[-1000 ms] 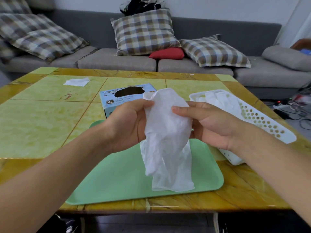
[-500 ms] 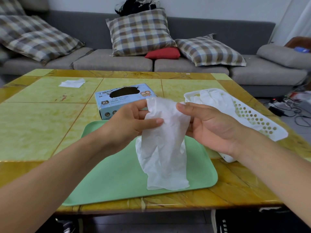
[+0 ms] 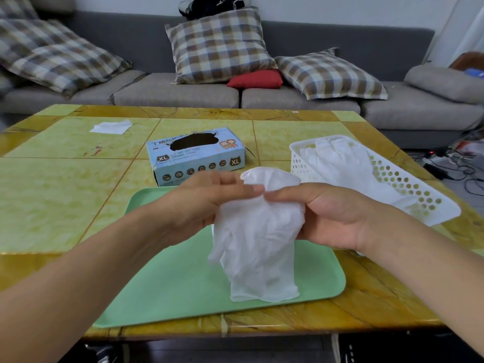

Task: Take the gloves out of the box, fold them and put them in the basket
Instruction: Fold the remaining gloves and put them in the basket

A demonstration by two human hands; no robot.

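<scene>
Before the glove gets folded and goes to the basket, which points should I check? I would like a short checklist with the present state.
1. Both hands hold the glove: left hand and right hand grip its top. Ok.
2. Glove folded: hangs crumpled. Not ok.
3. Green tray bare below for folding: ok.
4. Basket within reach, beside right hand: ok.
5. Room in basket: gloves already inside; cannot tell.

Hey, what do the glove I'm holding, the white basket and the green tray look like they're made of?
Glove: thin, translucent white film, probably nitrile or vinyl; it crumples and hangs limp.
Basket: rigid white plastic, likely moulded; regular round holes in its wall.
Tray: smooth mint-green plastic, matte with soft sheen, rounded raised rim.
</scene>
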